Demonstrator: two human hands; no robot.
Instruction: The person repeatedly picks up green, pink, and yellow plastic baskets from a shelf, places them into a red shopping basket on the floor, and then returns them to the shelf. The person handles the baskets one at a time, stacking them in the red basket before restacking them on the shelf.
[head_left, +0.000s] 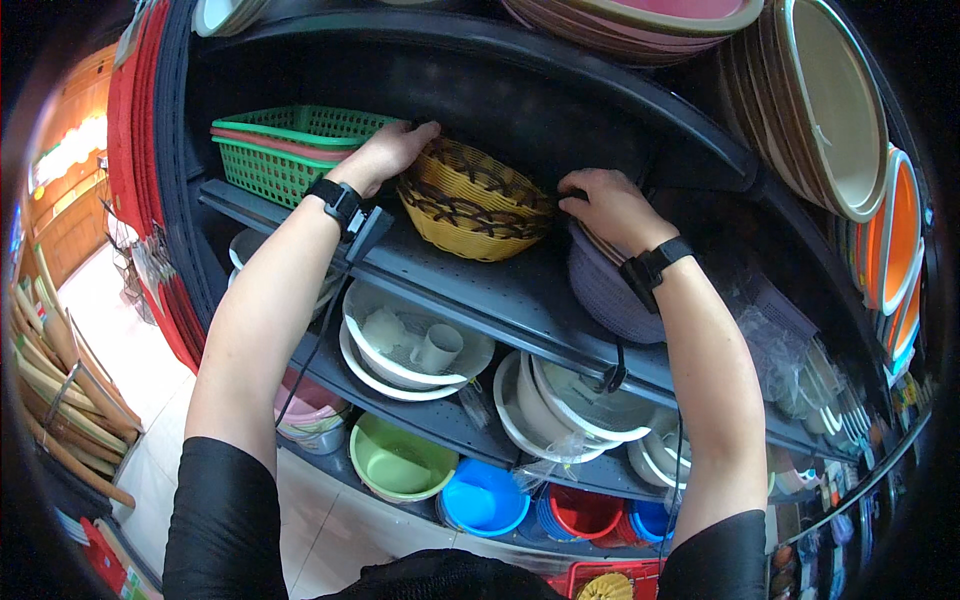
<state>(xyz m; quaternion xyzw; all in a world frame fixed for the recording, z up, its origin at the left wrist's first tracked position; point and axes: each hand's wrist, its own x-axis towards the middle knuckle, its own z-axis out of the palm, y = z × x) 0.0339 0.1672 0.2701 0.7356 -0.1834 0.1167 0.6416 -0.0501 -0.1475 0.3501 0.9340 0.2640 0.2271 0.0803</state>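
A stack of yellow woven baskets (470, 215) with dark brown braided bands is tilted on the upper shelf, its right side lower. My left hand (398, 150) grips the rim at the far left, fingers closed on it. At the right end, my right hand (612, 208) has its fingers curled at the rim; how firmly they hold is partly hidden. Just below that hand sits a stack of purple woven baskets (610, 285). Beside my left hand stand green plastic baskets (270, 170) with a pinkish one between them. Each wrist wears a black band.
The dark metal shelf edge (480, 315) runs under the baskets. Lower shelves bear white basins (410, 375), a green basin (400, 458) and blue buckets (485, 497). Large oval tubs (835, 110) stand at upper right. Red sheet-like goods (140, 150) hang at the left.
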